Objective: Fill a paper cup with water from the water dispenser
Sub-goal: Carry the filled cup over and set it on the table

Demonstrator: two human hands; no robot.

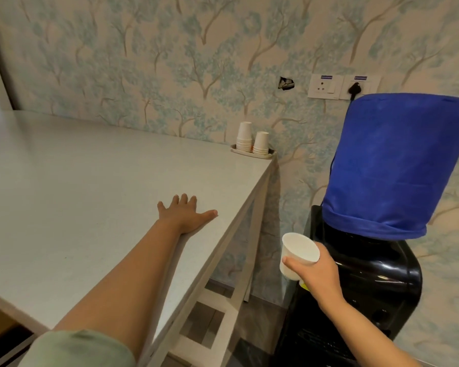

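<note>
Wrapped around the lower wall of the paper cup point(300, 251), the right hand point(317, 271) grips it with the thumb across the near side and the other fingers hidden behind. The cup sits tilted, mouth toward the camera, and its inside looks white and dry, so no water appears to be in it yet. It hangs in the air just in front of the upper left corner of the black water dispenser point(368, 282), between that machine and the edge of the pale table point(77, 181). A blue cloth cover point(398, 160) hides the bottle on top of the dispenser. The taps cannot be made out on the dark front.

The left hand point(186, 214) lies flat on the tabletop near its edge, fingers spread, holding nothing. At the table's far corner two stacks of paper cups point(252, 140) stand upside down in a small tray point(249, 152).

Judging by this, a cup is in hand; left are levelling it, placing it under a spout and drawing water.
</note>
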